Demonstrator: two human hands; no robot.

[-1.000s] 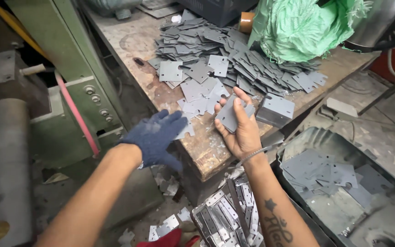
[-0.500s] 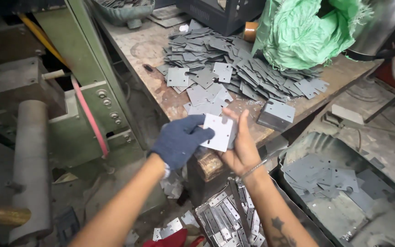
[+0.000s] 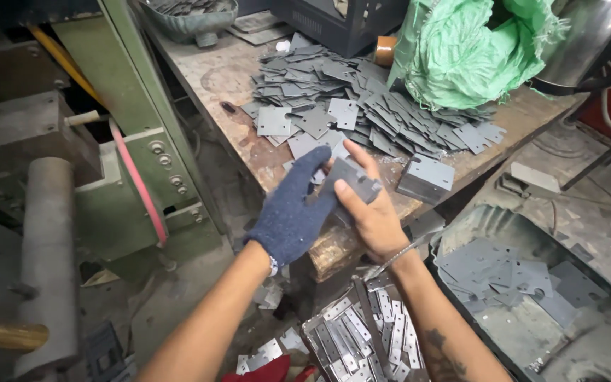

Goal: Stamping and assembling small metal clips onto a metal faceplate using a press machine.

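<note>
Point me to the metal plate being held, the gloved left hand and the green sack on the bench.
metal plate (image 3: 353,178), head view, on its flat grey face above the thumb.
left hand (image 3: 293,212), head view, on the back of the blue glove.
green sack (image 3: 461,53), head view, on its crumpled front side.

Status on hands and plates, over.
Gloved left hand and bare right hand together hold small stack of grey metal plates. Loose plate pile on bench behind. Nothing between.

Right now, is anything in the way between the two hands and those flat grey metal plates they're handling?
Nothing visible is. The bare right hand already grips a small stack of flat grey metal plates, and the left hand in a blue knit glove touches the same stack from the other side, just in front of the worn wooden workbench.
</note>
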